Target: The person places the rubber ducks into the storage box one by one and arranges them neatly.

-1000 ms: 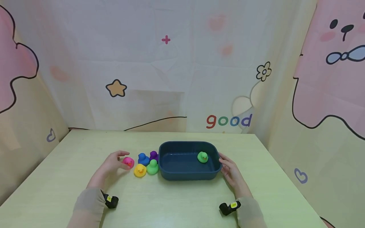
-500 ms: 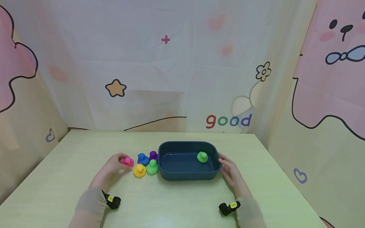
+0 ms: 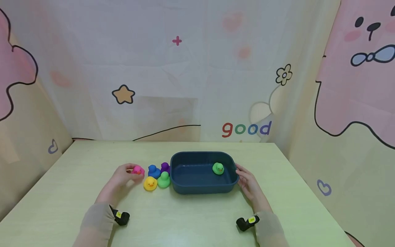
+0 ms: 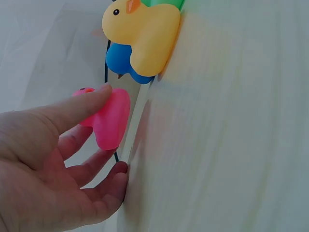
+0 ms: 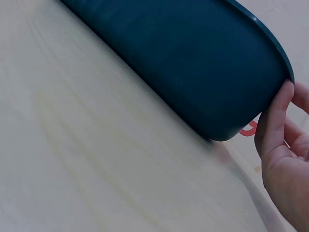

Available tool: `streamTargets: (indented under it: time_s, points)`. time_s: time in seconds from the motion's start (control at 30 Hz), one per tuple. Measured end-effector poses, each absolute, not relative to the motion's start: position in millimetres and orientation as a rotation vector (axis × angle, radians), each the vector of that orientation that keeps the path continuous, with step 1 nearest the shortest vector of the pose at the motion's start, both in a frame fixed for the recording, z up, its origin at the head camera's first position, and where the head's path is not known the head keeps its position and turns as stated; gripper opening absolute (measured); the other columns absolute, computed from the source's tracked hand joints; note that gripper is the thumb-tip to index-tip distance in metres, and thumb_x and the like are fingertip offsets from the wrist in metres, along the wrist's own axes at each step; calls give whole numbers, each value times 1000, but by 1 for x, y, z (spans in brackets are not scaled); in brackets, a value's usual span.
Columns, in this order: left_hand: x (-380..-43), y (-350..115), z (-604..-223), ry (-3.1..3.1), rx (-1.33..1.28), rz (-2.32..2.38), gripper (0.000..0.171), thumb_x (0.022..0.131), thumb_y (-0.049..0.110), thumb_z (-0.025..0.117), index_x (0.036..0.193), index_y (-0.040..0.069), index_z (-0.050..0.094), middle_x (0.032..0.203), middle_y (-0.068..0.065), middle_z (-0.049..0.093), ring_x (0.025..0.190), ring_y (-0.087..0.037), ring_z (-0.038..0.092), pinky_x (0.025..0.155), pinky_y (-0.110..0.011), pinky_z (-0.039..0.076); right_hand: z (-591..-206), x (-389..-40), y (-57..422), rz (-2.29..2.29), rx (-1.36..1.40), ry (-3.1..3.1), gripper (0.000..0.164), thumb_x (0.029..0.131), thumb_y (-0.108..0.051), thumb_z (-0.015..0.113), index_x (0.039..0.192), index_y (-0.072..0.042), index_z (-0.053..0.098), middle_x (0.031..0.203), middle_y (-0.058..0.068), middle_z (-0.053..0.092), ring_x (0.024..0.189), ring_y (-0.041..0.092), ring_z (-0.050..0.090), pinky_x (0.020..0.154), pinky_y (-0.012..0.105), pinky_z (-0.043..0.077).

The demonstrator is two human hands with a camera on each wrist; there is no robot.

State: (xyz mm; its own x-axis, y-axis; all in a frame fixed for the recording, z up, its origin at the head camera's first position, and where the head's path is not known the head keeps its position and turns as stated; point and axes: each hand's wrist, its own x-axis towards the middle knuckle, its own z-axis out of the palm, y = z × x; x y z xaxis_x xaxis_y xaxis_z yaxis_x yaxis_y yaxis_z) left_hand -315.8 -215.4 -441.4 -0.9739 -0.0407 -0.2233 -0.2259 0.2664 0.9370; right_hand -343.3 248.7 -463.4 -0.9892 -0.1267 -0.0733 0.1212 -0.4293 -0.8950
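My left hand (image 3: pixel 121 175) pinches a pink rubber duck (image 4: pixel 113 118) between thumb and fingers, raised off the table in the left wrist view. Just right of it sit a yellow duck (image 3: pixel 150 184), a blue duck (image 3: pixel 154 172), a green duck (image 3: pixel 164 180) and a purple duck (image 3: pixel 165 167). Beside these ducks stands a dark blue bin (image 3: pixel 203 189), with another green duck (image 3: pixel 218 168) inside near its right end. Fairly straight fingers of my right hand (image 3: pixel 250 185) touch the bin's right end; in the right wrist view a fingertip (image 5: pixel 287 89) lies at the rim.
The pale wooden table (image 3: pixel 185 223) extends in front of the bin and to both sides. A printed cloth backdrop (image 3: pixel 154 68) rises behind the table's back edge. Each wrist wears a small black camera (image 3: pixel 121 217).
My left hand has closed its fingers on the pink duck and raised it slightly from the table. The right hand stays at the bin. The head view has shifted slightly.
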Motion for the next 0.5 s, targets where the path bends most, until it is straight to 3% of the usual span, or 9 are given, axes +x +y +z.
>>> streamTargets:
  time_s: [0.27,0.37,0.5]
  points:
    - [-321,-222,-442,2517,-180,1680,57,92,16,68,139,-4,44,138,-27,43,126,-42,37,109,-59,32,-462,-344,248,-2541,13,1579,30,101,0,45,103,-20,67,94,-5,67,75,2,64,69,13,52]
    - [-321,-223,-442,2509,-188,1689,59,92,17,67,141,-4,42,142,-28,40,128,-43,36,110,-58,33,-463,-345,249,-2541,4,1576,29,101,-1,45,104,-20,67,94,-5,67,75,2,64,69,14,52]
    - [-320,-222,-441,2481,-231,1714,63,92,19,67,145,0,39,141,-26,41,126,-41,39,107,-49,42,-464,-345,249,-2543,-14,1575,29,101,-1,45,104,-20,67,94,-5,67,76,2,64,69,14,53]
